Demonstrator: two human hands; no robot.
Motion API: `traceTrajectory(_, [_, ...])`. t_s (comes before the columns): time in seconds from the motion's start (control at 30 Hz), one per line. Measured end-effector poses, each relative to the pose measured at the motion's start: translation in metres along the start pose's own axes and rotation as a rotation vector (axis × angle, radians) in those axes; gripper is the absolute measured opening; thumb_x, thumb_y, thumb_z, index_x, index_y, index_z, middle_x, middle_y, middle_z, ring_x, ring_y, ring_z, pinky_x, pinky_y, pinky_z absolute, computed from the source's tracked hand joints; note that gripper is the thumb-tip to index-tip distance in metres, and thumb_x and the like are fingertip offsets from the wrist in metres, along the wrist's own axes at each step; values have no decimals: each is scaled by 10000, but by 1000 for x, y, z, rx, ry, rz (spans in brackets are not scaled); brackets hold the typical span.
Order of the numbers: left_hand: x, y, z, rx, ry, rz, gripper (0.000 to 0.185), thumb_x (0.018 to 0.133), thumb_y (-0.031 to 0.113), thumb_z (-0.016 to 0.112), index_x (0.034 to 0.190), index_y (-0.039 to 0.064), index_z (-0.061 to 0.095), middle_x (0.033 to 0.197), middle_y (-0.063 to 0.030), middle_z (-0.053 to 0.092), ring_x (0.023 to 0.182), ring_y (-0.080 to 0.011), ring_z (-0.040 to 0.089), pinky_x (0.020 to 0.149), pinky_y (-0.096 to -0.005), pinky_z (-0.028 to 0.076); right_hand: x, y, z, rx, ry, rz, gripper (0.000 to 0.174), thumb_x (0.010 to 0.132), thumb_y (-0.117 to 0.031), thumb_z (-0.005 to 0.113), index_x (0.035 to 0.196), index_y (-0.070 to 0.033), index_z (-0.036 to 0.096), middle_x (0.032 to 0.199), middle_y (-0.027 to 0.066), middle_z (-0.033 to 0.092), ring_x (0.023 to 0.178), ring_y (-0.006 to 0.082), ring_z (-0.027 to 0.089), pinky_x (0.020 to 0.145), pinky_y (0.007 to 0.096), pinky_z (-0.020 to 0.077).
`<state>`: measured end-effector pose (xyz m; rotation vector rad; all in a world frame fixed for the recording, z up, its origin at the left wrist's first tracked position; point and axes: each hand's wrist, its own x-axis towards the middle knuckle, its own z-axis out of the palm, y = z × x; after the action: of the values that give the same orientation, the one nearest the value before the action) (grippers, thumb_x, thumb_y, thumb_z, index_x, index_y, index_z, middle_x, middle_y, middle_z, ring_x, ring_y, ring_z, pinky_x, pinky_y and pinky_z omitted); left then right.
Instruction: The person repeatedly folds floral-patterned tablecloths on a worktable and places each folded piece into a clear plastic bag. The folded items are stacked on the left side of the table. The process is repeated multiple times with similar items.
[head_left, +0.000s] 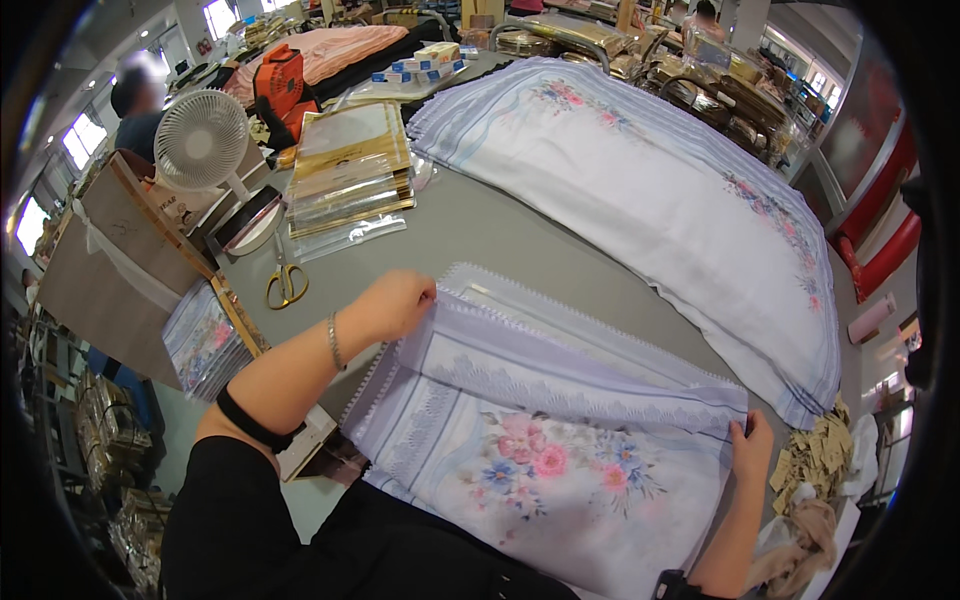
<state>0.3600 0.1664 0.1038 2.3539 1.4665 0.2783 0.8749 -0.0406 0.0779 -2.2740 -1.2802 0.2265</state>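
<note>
A white cloth with a lilac lace-pattern border and printed pink and blue flowers lies before me and hangs over the table's near edge. My left hand pinches its upper left corner, and my right hand grips the border at the right. Between them the border is folded over, its underside showing. Just beyond lies a flat strip of lilac lace-edged fabric, partly covered by the cloth. A large stack of matching floral cloths spreads across the back right of the table.
Gold-handled scissors lie left of my left hand. Behind them are clear packaging bags with gold print, a white fan and an orange fan. Folded floral packs stand at the left. Paper scraps pile at the right edge.
</note>
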Motion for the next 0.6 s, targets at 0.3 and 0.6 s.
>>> traceTrajectory(0.3, [7, -33, 28, 175, 80, 13, 95, 819, 58, 579, 844, 19, 661, 1015, -132, 605, 955, -336, 581, 820, -394, 492, -16, -44, 1, 64, -49, -106, 118, 795, -8, 642, 850, 34, 545, 703, 133, 581, 614, 212, 526, 615, 333, 439])
traceTrajectory(0.6, [-24, -24, 23, 209, 176, 9, 116, 825, 29, 539, 868, -4, 641, 1038, -153, 606, 933, -350, 600, 822, -411, 494, -15, -39, 5, 30, -46, -151, 124, 790, -11, 641, 844, 35, 539, 711, 165, 566, 618, 282, 530, 610, 364, 435])
